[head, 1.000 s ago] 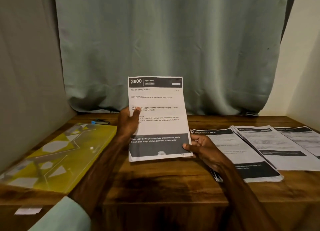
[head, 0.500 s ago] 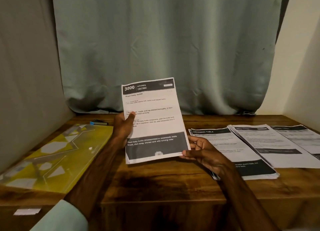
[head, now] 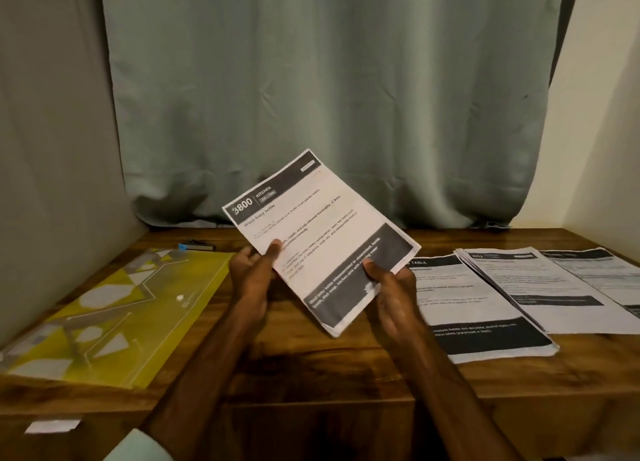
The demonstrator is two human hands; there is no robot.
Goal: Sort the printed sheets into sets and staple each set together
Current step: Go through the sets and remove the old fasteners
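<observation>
**Item: held set (head: 322,239).** Several white printed sheets, headed "3800 KITCHEN", with a dark band at the head and another at the foot. It is raised off the table (head: 311,363) at the middle and turned so its head points to about 1 o'clock. The layered edges show at the lowest corner.

**Left grip (head: 251,273).** At 9 o'clock of the set, pinching its long edge with the thumb on the printed face and the fingers behind.

**Right grip (head: 391,287).** At 4 o'clock of the set, pinching the foot edge with the thumb on the dark band.

**Table.** Dark, glossy wood grain.

- **At 3 o'clock, flat:** a stack headed "TABLE" (head: 478,308). A fanned stack (head: 540,287) overlaps its right side, and further sheets (head: 602,273) lie beyond that.
- **At 9 o'clock:** a yellow plastic folder (head: 114,308), shiny, with grey and white angular shapes.
- **At 10 o'clock, near the back edge:** a small dark object with a blue end (head: 196,245).
- **At 7 o'clock:** a white slip (head: 52,426).

**Surroundings.** A pleated grey-green curtain (head: 329,97) hangs at 12 o'clock. Bare wood lies under and in front of the grips.
</observation>
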